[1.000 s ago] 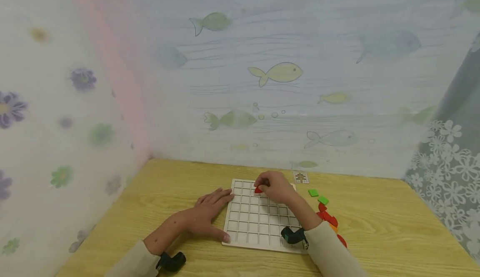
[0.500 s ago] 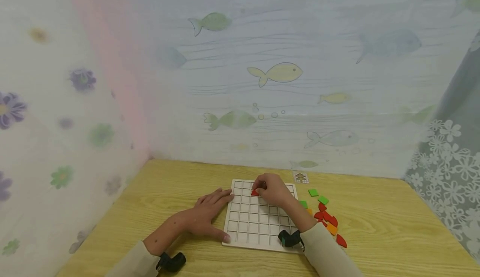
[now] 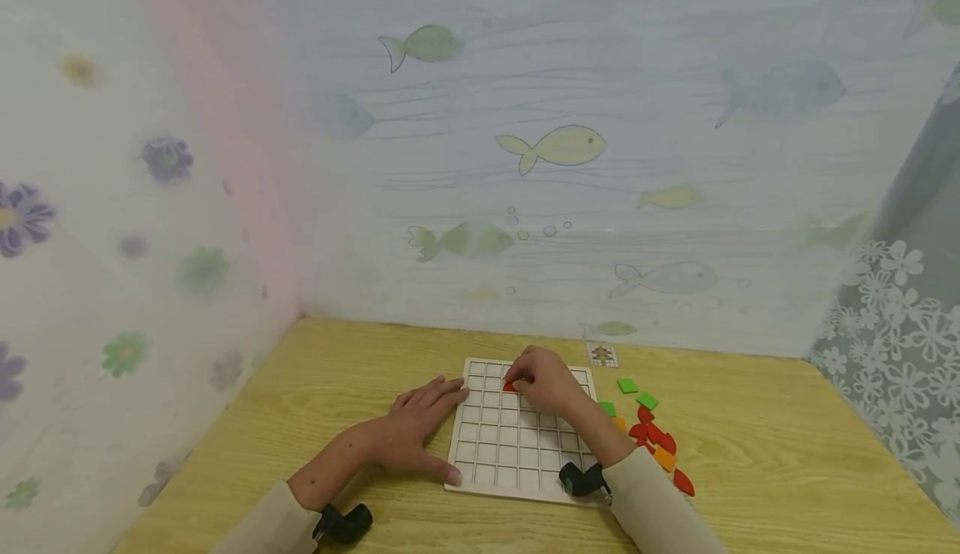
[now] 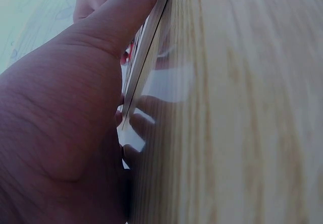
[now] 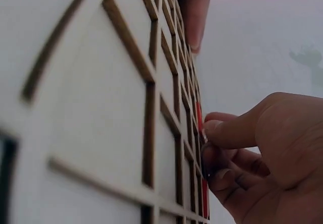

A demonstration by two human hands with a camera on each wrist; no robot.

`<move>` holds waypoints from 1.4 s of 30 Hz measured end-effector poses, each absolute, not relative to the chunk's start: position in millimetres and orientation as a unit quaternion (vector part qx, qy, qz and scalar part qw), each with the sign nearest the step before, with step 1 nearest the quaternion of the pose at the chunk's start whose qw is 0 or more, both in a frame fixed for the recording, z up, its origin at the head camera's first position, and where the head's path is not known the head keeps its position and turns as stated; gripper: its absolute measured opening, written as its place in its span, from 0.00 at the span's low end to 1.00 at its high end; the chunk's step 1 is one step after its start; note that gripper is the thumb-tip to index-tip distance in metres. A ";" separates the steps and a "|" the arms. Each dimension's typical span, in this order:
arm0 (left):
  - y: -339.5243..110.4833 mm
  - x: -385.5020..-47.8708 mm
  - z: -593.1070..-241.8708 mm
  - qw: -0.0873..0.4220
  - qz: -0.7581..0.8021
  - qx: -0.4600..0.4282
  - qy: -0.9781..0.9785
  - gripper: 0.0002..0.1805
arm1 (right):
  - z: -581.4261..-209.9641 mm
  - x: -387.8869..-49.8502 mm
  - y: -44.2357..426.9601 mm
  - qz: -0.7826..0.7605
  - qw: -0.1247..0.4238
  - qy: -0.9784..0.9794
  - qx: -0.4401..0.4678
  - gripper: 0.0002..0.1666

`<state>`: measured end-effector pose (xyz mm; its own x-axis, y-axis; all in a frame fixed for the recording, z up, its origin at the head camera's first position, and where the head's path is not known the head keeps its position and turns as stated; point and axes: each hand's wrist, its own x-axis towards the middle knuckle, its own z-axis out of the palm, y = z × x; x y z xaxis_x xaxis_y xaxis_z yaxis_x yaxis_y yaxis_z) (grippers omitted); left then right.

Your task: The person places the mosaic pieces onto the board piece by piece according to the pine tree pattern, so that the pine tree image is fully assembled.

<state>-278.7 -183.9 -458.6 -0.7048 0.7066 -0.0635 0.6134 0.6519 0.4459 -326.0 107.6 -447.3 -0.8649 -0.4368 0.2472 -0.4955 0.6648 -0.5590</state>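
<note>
A pale wooden grid board [image 3: 507, 455] lies on the table, its square cells bounded by raised lines. My left hand [image 3: 408, 433] rests along its left side with fingers and thumb extended, touching the edge. At the upper part of the board, my right hand [image 3: 547, 381] pinches a small red piece [image 3: 510, 386] between thumb and curled fingers, down at a cell. The right wrist view shows the thumb beside one red piece [image 5: 199, 115]; another red piece [image 5: 205, 199] shows under the fingers. My right hand hides some cells from the head camera.
Right of the board lie several loose pieces: green squares [image 3: 627, 386], red rounded pieces [image 3: 683, 482] and orange ones [image 3: 664, 458]. A small patterned card [image 3: 602, 355] lies behind the board, near the wall. The wooden table [image 3: 787, 454] extends to the right.
My right hand has shifted slightly left and toward me with the red piece, then has stayed nearly still. More loose pieces show beside the right forearm. My left hand has not moved.
</note>
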 end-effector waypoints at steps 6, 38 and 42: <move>-183.0 -277.7 -457.0 0.119 0.201 0.366 0.901 0.63 | -445.0 -320.5 119.1 0.321 0.065 -0.913 0.245 0.08; -182.7 -272.1 -453.6 0.119 0.198 0.359 0.904 0.64 | -434.8 -276.1 220.5 0.316 0.075 -0.919 0.226 0.07; -183.5 -271.5 -454.6 0.122 0.199 0.357 0.904 0.64 | -438.2 -271.3 231.1 0.321 0.072 -0.917 0.227 0.07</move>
<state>-271.5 -183.5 -454.6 -0.7154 0.6943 -0.0780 0.5975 0.6658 0.4469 -271.3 231.1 -438.2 -0.8865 -0.3699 0.2782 -0.4626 0.6910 -0.5555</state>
